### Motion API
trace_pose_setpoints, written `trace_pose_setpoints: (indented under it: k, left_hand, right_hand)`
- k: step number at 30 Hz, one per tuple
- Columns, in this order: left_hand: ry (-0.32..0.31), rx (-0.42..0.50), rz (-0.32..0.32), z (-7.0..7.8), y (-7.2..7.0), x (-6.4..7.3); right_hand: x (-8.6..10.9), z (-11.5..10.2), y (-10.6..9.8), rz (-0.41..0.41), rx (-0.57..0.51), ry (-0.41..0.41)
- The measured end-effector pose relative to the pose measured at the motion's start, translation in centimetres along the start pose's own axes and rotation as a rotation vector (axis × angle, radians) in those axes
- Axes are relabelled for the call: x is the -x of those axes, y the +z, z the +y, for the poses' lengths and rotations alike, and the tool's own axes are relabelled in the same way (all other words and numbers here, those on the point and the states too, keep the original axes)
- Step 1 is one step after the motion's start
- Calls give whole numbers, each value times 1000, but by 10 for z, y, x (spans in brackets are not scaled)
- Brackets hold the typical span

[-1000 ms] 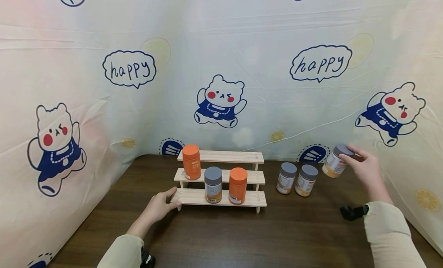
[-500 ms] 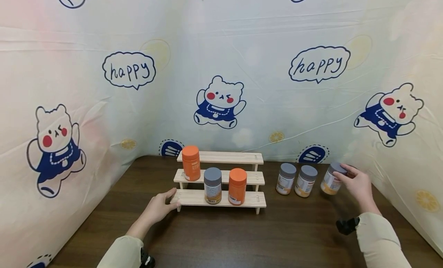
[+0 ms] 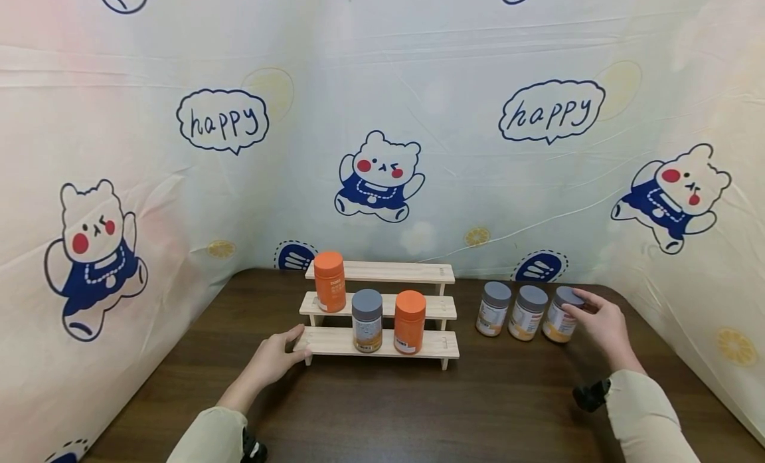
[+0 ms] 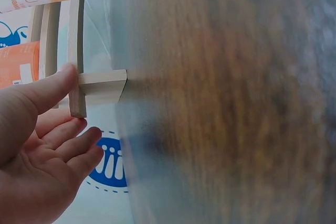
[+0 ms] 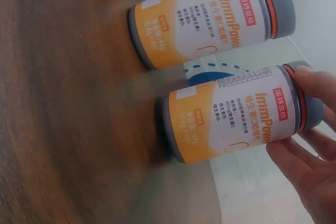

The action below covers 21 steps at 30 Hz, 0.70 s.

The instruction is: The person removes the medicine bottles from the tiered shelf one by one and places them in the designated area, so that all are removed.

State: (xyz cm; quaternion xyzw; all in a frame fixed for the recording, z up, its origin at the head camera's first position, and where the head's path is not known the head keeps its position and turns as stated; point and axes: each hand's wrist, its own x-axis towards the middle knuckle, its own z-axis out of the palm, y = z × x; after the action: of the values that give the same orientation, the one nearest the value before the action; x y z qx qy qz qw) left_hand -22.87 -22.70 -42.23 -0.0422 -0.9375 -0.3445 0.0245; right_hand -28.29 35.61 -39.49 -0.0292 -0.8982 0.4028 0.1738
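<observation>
My right hand (image 3: pixel 605 323) pinches a grey-lidded vitamin bottle (image 3: pixel 559 323) near its lid, thumb on one side and fingers on the other. In the right wrist view its orange-and-white label (image 5: pixel 231 116) faces the camera, and the bottle stands upright at the table. Two matching bottles, one in the middle (image 3: pixel 528 313) and one at the left (image 3: pixel 493 309), make a row with it. At the left end of a three-tier wooden shelf (image 3: pixel 331 341), my left hand (image 3: pixel 271 360) grips the front plank between thumb and fingers.
On the shelf's front tier stand a grey-lidded bottle (image 3: pixel 367 322) and an orange bottle (image 3: pixel 409 323). Another orange bottle (image 3: pixel 330 283) is on the middle tier. A printed cloth (image 3: pixel 448 151) rises behind and beside the brown table (image 3: pixel 382 410).
My right hand has lowered the grey-lidded vitamin bottle from above the table and moved it left, up beside the other two. My left hand has stayed at the shelf.
</observation>
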Motion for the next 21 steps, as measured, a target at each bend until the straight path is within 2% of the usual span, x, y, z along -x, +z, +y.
trace_pose_setpoints:
  k: [21]
  left_hand:
    - [-5, -1, -12, 1, 0, 0]
  right_hand:
    - [2, 8, 1, -43, -40, -8]
